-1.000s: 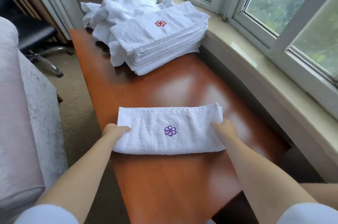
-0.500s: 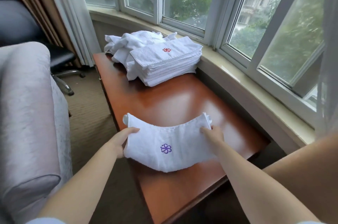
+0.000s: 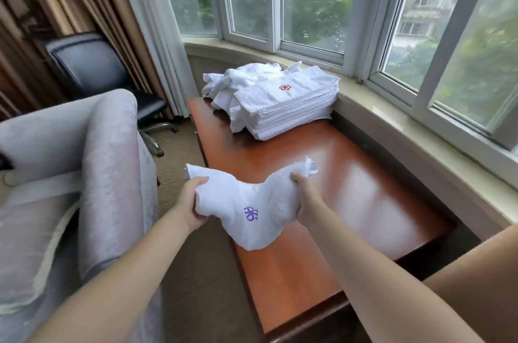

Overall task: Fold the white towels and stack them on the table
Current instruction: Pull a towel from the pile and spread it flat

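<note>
A folded white towel [image 3: 252, 204] with a purple flower logo hangs in the air over the near left edge of the brown table [image 3: 364, 191]. My left hand [image 3: 190, 199] grips its left end and my right hand [image 3: 304, 197] grips its right end. The middle of the towel sags down between them. At the far end of the table stands a stack of folded white towels [image 3: 291, 110], the top one marked with a red flower logo. Behind the stack lies a heap of crumpled white towels [image 3: 238, 80].
A grey upholstered armchair [image 3: 84, 163] stands left of the table. A black office chair [image 3: 92, 68] sits behind it by the curtains. A stone window sill [image 3: 420, 141] and windows run along the table's right and far sides.
Both hands have lifted the folded towel off the table and brought its ends closer, so it sags in the middle. The view has tilted up toward the windows.
</note>
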`<action>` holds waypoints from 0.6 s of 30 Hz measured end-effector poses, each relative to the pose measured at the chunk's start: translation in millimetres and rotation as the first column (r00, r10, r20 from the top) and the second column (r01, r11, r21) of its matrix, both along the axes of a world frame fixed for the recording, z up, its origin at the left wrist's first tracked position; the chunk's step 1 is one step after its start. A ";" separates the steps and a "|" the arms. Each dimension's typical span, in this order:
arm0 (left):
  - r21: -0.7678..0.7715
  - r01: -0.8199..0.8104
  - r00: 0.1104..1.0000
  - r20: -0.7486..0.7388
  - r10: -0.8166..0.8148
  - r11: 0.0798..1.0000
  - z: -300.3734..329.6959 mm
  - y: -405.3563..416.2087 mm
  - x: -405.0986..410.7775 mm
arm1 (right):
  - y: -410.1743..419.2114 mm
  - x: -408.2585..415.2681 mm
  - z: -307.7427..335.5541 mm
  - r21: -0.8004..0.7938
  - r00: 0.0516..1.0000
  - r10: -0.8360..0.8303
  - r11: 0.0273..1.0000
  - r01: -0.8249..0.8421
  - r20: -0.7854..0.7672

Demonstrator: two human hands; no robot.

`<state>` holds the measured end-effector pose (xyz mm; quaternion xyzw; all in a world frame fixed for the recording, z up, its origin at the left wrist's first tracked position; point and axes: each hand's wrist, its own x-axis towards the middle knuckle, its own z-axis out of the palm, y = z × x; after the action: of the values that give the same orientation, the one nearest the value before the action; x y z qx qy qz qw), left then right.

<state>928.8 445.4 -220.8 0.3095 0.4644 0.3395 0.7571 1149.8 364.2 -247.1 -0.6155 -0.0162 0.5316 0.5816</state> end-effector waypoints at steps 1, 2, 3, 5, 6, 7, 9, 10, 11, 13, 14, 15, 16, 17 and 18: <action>-0.004 -0.012 1.000 0.023 0.012 1.000 3.1 5.1 -6.0 | 5.8 -6.8 5.5 0.014 1.000 -0.010 1.000 0.010 -0.009; -0.007 -0.020 0.999 0.050 0.021 1.000 5.9 11.3 -12.2 | 13.3 -13.5 11.9 0.033 1.000 -0.027 0.999 0.027 -0.017; -0.008 -0.026 0.997 0.075 0.027 1.000 8.9 17.7 -18.4 | 22.3 -20.9 19.1 0.056 0.999 -0.048 0.997 0.049 -0.025; -0.001 -0.029 0.993 0.114 0.028 1.000 12.9 34.3 -30.5 | 44.0 -37.1 31.5 0.091 0.995 -0.088 0.992 0.091 -0.037; 0.000 -0.021 0.991 0.133 0.021 1.000 14.6 43.8 -36.7 | 56.1 -45.9 35.7 0.098 0.993 -0.112 0.988 0.116 -0.040; 0.000 -0.011 0.988 0.151 0.011 1.000 17.7 53.5 -42.5 | 68.5 -55.5 40.2 0.106 0.990 -0.136 0.984 0.140 -0.042; -0.001 0.014 0.983 0.181 -0.014 1.000 24.5 76.9 -55.8 | 94.6 -74.8 49.9 0.129 0.983 -0.180 0.974 0.184 -0.046; -0.004 0.031 0.980 0.198 -0.029 1.000 27.9 90.2 -63.2 | 107.9 -83.1 52.8 0.136 0.977 -0.207 0.968 0.212 -0.051; -0.002 0.050 0.974 0.220 -0.049 0.999 32.2 103.8 -70.6 | 120.0 -91.2 55.9 0.147 0.972 -0.229 0.961 0.235 -0.055; 0.014 0.085 0.961 0.261 -0.085 0.996 42.6 133.1 -83.1 | 141.0 -107.9 62.9 0.185 0.966 -0.254 0.948 0.258 -0.046; 0.014 0.090 0.954 0.284 -0.090 0.996 46.4 147.0 -87.9 | 151.0 -114.4 65.0 0.202 0.961 -0.273 0.940 0.275 -0.042; 0.012 0.093 0.946 0.312 -0.092 0.996 49.9 158.9 -90.9 | 160.1 -119.7 67.4 0.215 0.954 -0.295 0.930 0.299 -0.049; 0.023 0.093 0.937 0.335 -0.095 0.995 52.1 170.2 -92.7 | 168.4 -124.4 70.9 0.225 0.947 -0.315 0.920 0.320 -0.058; 0.040 0.089 0.928 0.360 -0.097 0.995 53.4 181.8 -92.8 | 177.1 -127.8 74.9 0.230 0.942 -0.328 0.914 0.335 -0.066; 0.058 0.082 0.919 0.382 -0.097 0.995 53.8 194.3 -92.0 | 187.0 -129.5 79.4 0.232 0.937 -0.341 0.908 0.349 -0.073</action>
<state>836.8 639.7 -167.0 0.2731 0.2854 0.3680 0.8418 1020.3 551.2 -167.8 -0.5253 0.0372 0.4239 0.7368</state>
